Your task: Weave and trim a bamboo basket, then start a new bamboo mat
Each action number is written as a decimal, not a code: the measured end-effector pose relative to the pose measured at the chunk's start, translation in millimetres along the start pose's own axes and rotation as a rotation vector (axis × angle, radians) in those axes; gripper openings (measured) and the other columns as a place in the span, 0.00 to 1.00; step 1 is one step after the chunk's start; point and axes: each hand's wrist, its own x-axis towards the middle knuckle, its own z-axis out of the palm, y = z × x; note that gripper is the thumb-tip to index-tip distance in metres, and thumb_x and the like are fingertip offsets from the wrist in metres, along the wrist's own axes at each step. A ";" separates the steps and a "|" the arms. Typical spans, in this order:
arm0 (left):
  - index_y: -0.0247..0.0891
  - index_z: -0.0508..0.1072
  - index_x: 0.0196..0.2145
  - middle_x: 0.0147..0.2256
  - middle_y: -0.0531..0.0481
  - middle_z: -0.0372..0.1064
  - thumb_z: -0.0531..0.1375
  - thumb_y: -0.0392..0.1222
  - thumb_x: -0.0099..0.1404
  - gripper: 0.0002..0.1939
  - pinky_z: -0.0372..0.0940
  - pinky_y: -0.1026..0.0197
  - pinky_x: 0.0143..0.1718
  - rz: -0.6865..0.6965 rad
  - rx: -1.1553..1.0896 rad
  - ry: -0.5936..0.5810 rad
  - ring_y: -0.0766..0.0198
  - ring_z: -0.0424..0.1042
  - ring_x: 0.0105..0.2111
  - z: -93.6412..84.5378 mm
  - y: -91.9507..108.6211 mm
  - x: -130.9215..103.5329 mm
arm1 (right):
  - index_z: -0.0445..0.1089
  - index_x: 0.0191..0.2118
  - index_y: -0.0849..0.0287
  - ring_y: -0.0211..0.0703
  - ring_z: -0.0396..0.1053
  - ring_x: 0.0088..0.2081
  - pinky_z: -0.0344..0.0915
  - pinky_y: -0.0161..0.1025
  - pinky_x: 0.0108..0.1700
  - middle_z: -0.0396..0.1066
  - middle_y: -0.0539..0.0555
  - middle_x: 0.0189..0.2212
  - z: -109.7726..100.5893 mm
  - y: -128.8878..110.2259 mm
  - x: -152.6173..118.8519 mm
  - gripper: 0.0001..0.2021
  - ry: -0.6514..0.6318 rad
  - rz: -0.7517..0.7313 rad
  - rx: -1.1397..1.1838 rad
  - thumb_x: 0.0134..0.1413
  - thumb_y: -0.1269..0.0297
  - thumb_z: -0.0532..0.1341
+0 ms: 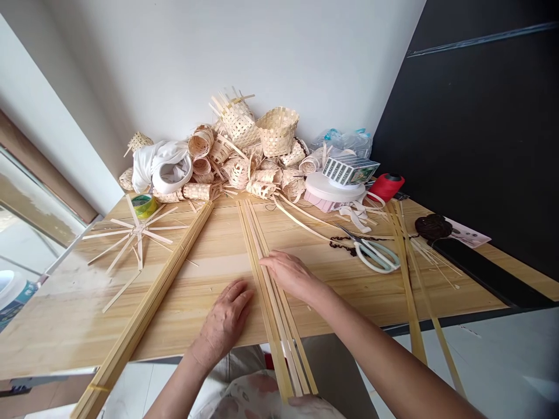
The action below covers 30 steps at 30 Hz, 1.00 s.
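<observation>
Several long, thin bamboo strips (262, 279) lie side by side down the middle of the table, their near ends hanging over the edge toward my lap. My right hand (292, 274) reaches across them from the right, with thumb and fingers closed on a strip around mid-length. Just left of these strips, my left hand (229, 311) rests on the tabletop, its fingers loosely bent and nothing visible in them. Farther left lies a thick bundle of bamboo strips (152, 297), tied near its lower end. A star of crossed strips (138, 231) lies beyond that bundle.
Woven baskets (278, 131) are heaped against the wall, beside a white cloth (148, 166). Green tape (144, 205) stands at left. On the right are scissors (378, 256), a white turntable (334, 189), red thread (386, 187), dark yarn (433, 227) and more strips (406, 279).
</observation>
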 end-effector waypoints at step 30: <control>0.38 0.66 0.33 0.36 0.48 0.65 0.53 0.43 0.62 0.07 0.65 0.59 0.39 -0.799 0.169 0.723 0.63 0.67 0.38 -116.6 -18.9 -173.4 | 0.70 0.40 0.55 0.40 0.67 0.34 0.60 0.34 0.36 0.70 0.53 0.33 -20.6 -100.3 17.2 0.15 -0.014 -0.518 0.124 0.51 0.76 0.51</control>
